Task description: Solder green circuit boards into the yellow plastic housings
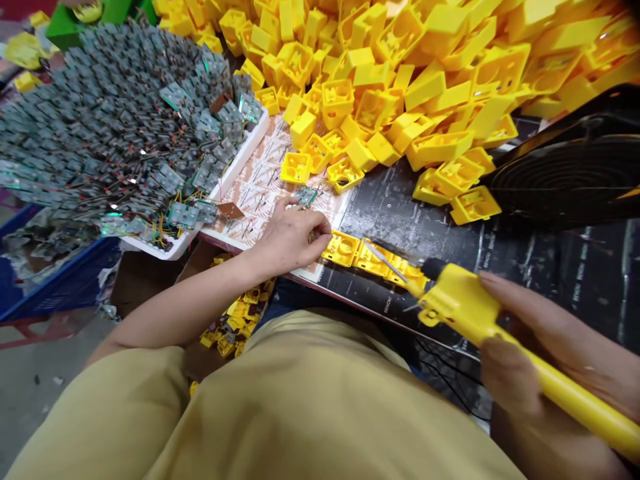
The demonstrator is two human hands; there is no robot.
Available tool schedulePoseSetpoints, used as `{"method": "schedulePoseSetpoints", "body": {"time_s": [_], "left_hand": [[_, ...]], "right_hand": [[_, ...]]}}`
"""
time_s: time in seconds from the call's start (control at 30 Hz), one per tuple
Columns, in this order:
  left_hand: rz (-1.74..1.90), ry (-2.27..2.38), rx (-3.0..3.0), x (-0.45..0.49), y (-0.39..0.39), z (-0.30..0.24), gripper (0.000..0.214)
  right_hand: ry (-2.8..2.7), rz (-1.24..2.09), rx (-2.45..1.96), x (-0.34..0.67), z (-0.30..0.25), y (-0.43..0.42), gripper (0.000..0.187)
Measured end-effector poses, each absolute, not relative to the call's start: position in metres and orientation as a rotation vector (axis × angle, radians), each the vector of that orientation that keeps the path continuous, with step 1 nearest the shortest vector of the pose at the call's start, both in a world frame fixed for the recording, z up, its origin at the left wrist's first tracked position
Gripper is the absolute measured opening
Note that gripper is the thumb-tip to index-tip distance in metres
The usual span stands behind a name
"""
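The right hand (pixel 550 433) gripped a soldering tool (pixel 457 300) above yellow housings (pixel 369 264), centre frame; the left hand (pixel 290 237) had fingers curled beside them, hold unclear. Soldering seemed the step, the next touch needing steady aim.

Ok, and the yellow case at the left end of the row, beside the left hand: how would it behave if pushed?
The yellow case is probably light, since it looks hollow and thin-walled. It would likely slide rather than roll, as it lies flat. Pushed along the row, it may shove the neighbouring case, sitting close beside it.
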State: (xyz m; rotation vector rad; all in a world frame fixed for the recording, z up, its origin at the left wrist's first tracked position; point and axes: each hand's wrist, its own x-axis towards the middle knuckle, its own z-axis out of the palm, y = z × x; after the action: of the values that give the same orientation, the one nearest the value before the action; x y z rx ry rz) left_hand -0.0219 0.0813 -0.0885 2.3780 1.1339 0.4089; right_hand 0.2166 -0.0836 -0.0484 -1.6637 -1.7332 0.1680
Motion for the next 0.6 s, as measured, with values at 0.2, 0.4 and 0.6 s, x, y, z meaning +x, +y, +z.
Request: {"method": "schedulePoseSetpoints", "body": {"time_s": [0.2,0.4,0.6], "left_hand": [[0.335,1.112,2.590,-0.017,0.084,-0.085,0.019],[0.286,1.087,2.700,-0.015,0.087,-0.083,0.018],[0.277,1.061,2.722,-0.014,0.089,-0.082,0.018]], "right_hand": [[-1.740,0.259,-1.474,0.206,-0.066,-0.072,0.032],[-2.007,0.045,-1.308,0.207,-0.064,-0.051,0.010],[-2.163,-0.076,-1.179,0.199,-0.056,-0.043,0.015]]}}
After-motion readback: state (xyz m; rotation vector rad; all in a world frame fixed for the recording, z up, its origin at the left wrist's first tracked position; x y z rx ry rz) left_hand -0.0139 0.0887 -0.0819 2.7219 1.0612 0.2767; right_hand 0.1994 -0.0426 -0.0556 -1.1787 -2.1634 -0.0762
